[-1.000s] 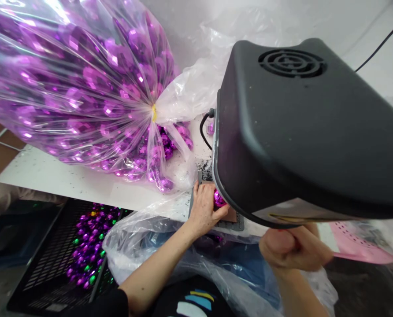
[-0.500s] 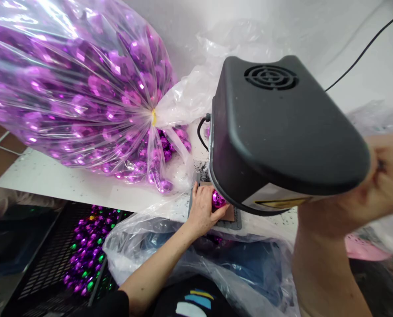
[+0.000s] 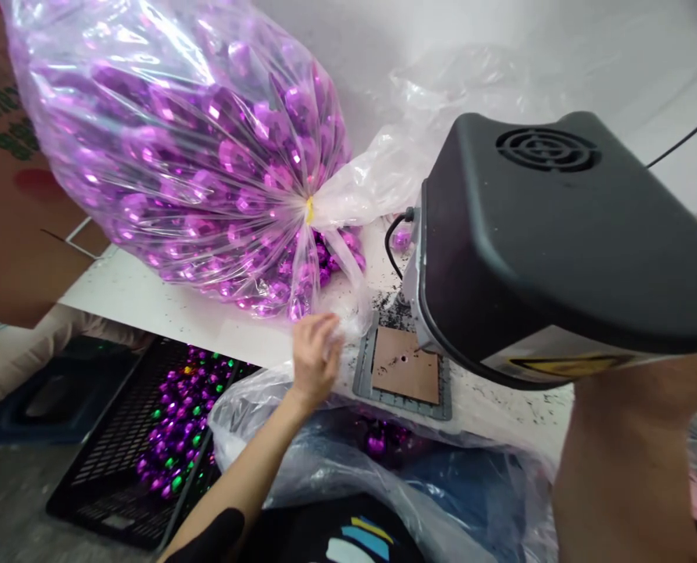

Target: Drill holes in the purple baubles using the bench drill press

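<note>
- Purple, mirror-bright baubles pack the clear plastic bag (image 3: 196,156), knotted with a yellow tie (image 3: 309,209), its lower bulge just above the left hand (image 3: 315,356).
- Fingers (image 3: 325,332) loosely curled and blurred at the white table's edge (image 3: 166,317), touching crinkled plastic; whether they pinch anything cannot be told.
- Open room lies just right of the hand: a bare brown plate (image 3: 405,364) in a grey frame, beneath the overhanging black machine head (image 3: 553,234).
- Below the hand, a black crate (image 3: 108,469) of purple and green balls.
- Right hand out of sight; only its forearm (image 3: 623,469) shows.
</note>
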`<state>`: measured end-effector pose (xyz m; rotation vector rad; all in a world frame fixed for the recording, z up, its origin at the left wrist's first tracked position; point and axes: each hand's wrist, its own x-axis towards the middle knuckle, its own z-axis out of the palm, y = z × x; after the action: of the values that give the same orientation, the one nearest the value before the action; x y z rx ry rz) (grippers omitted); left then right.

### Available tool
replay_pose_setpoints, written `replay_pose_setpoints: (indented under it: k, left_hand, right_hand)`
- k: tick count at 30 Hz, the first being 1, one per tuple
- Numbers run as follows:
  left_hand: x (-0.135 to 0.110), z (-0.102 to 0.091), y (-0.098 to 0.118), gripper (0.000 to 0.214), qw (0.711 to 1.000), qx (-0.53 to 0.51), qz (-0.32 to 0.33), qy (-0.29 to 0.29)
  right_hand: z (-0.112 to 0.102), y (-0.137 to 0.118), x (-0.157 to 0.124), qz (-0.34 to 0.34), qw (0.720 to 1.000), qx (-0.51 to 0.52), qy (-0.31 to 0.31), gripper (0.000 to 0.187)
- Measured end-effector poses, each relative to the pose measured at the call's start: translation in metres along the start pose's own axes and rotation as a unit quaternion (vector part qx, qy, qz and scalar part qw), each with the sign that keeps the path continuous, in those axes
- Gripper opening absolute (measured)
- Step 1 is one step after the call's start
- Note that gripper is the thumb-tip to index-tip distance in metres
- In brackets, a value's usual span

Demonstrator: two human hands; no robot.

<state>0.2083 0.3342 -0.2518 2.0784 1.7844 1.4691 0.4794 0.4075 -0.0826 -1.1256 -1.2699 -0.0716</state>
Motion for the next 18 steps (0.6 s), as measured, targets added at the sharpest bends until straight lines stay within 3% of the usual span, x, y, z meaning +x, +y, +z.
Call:
replay_pose_setpoints:
  k: [2, 4, 6, 9, 12, 14, 16, 18]
  left_hand:
    - [0.015, 0.002, -0.022, 0.031, 0.987, 0.052, -0.133, 0.076]
    - [0.016, 0.010, -0.038, 0.041, 0.975, 0.040, -0.216, 0.044]
    - [0.007, 0.021, -0.046, 0.038, 0.974, -0.026, -0.223, -0.035]
    - [-0.007, 0.027, -0.047, 0.026, 0.971, -0.116, -0.196, -0.076]
    - [-0.001, 0.019, -0.040, 0.026, 0.988, -0.049, -0.144, -0.003]
    - [0.019, 0.015, -0.034, 0.025, 0.998, 0.017, -0.048, 0.036]
    - [0.048, 0.018, -0.030, 0.027, 0.996, 0.059, 0.068, -0.012]
    - [0.077, 0.026, -0.030, 0.030, 0.974, 0.122, 0.128, -0.142]
  right_hand:
    - [0.001, -0.003, 0.000, -0.009, 1.000, -0.001, -0.005, 0.027]
    - [0.002, -0.005, 0.000, -0.015, 1.000, 0.002, -0.007, 0.025]
    - [0.002, -0.005, -0.001, -0.018, 1.000, -0.002, -0.004, 0.026]
    - [-0.001, -0.005, -0.002, -0.017, 1.000, -0.017, -0.011, 0.031]
    - [-0.002, -0.003, -0.002, -0.019, 0.999, -0.021, -0.027, 0.032]
    - [-0.002, -0.003, -0.002, -0.012, 0.999, -0.014, -0.030, 0.033]
    - [-0.002, -0.003, -0.002, -0.004, 1.000, -0.007, -0.025, 0.033]
    - [0.000, -0.004, -0.001, -0.001, 1.000, -0.005, -0.016, 0.031]
